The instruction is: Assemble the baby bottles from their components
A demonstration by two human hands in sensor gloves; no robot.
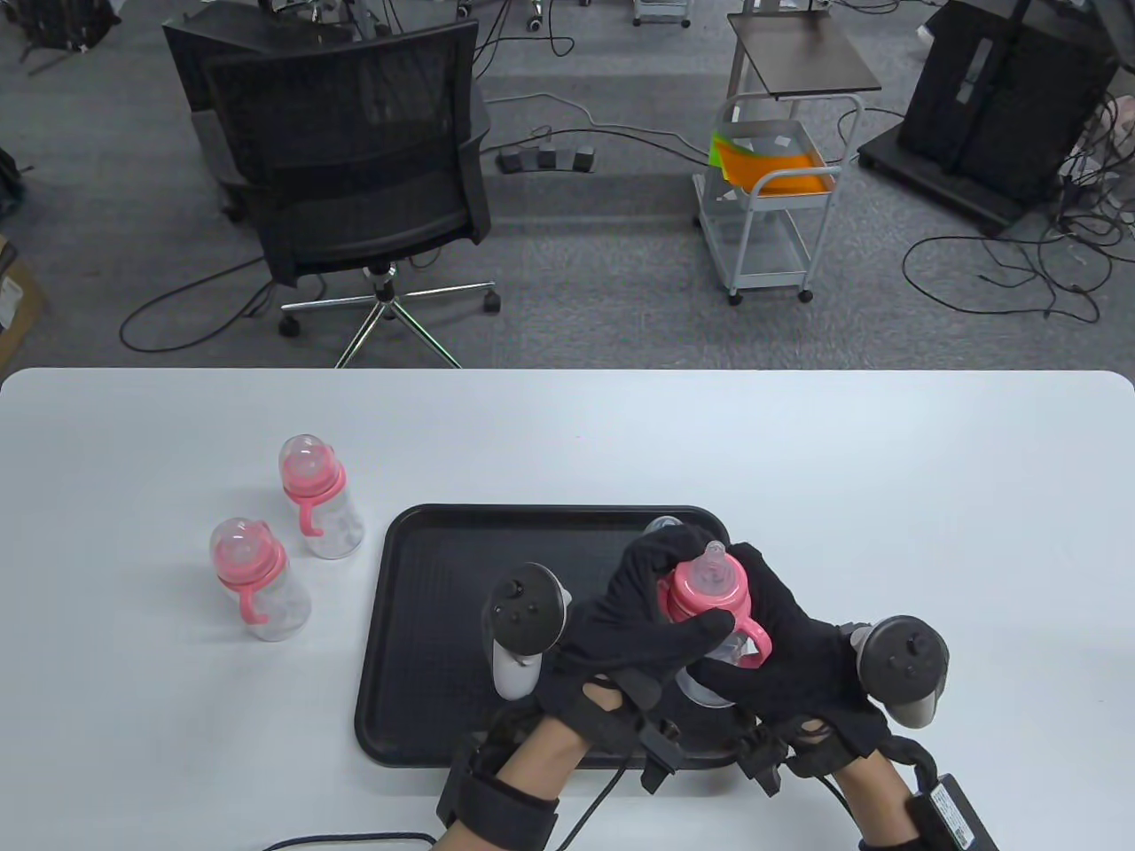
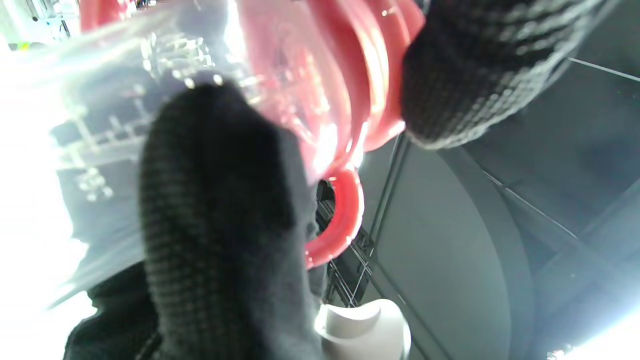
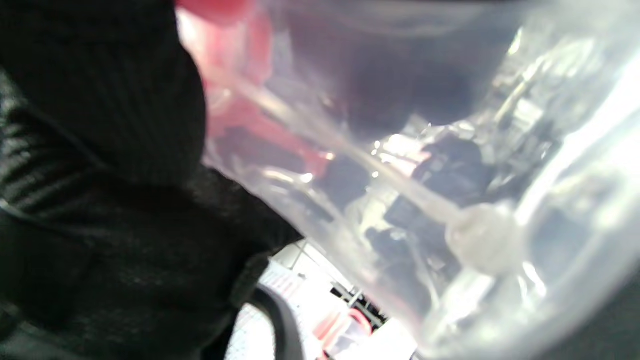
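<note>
Both hands hold one baby bottle (image 1: 720, 651) above the right part of the black tray (image 1: 426, 620). My left hand (image 1: 652, 594) grips its pink collar (image 1: 700, 596), which carries a clear nipple (image 1: 715, 567) and a pink handle (image 1: 755, 640). My right hand (image 1: 785, 634) grips the clear bottle body from the right. In the left wrist view the pink collar (image 2: 350, 75) and handle (image 2: 340, 225) fill the top, with gloved fingertips (image 2: 475, 65) on the collar. In the right wrist view the clear bottle body (image 3: 425, 175) is close up against the glove (image 3: 100, 150).
Two assembled bottles with pink collars and clear caps stand on the white table left of the tray, one (image 1: 317, 498) farther back and one (image 1: 257, 581) nearer. A clear cap (image 1: 663, 525) shows on the tray behind my left hand. A black chair (image 1: 355, 168) stands beyond the table.
</note>
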